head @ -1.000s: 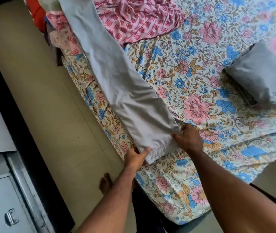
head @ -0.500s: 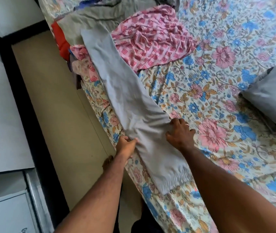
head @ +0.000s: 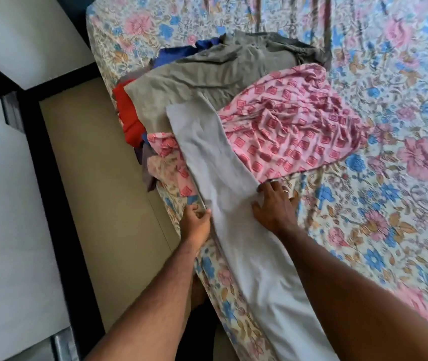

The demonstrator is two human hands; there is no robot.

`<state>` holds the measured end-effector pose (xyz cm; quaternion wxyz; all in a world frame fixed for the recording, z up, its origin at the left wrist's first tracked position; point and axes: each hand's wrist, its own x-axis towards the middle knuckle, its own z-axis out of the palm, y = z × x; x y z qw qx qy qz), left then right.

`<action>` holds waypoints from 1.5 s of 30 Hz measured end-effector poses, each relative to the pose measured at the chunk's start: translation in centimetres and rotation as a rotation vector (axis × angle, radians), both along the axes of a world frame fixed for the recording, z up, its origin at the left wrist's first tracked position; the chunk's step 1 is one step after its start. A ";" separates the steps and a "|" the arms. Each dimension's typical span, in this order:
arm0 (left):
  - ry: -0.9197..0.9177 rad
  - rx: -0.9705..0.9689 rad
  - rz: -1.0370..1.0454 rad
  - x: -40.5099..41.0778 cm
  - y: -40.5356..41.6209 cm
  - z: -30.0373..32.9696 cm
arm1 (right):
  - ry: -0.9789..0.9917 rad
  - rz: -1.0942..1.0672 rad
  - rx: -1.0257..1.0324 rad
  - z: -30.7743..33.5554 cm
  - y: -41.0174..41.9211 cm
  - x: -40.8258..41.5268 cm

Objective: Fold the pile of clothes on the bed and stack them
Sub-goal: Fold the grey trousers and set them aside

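A: Where are the grey trousers?
B: Lengthwise along the bed edge; left hand pinches one side, right hand presses flat.
A: Advice?
B: Smooth, align edges, then fold.

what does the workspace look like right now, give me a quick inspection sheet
surface: bed with a floral sheet, bare to the right of the clothes.
job's things: light grey trousers laid out long along the bed's left edge; unfolded pile behind holds an olive garment, a pink patterned garment, a red garment and a blue garment.
clutter: nothing seen.
grippers: left hand pinches the trousers' left edge; right hand presses flat on them.
cables: nothing seen.
surroundings: beige floor left of the bed, dark frame beyond it.
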<state>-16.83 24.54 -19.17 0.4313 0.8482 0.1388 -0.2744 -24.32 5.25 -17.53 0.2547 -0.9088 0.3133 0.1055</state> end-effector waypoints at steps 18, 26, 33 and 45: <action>-0.363 0.221 -0.091 27.7 -3.0 2.6 | 0.091 -0.115 0.077 2.4 -1.6 32.4; 0.131 -0.237 0.053 29.1 -3.3 1.7 | -0.014 -0.270 0.517 1.5 -3.0 33.4; 0.178 -0.391 0.050 27.8 -3.0 5.1 | -0.286 -0.143 0.732 3.4 -2.7 30.0; 0.538 -0.789 0.401 7.4 1.0 8.2 | -0.283 0.311 0.486 6.8 -0.3 8.2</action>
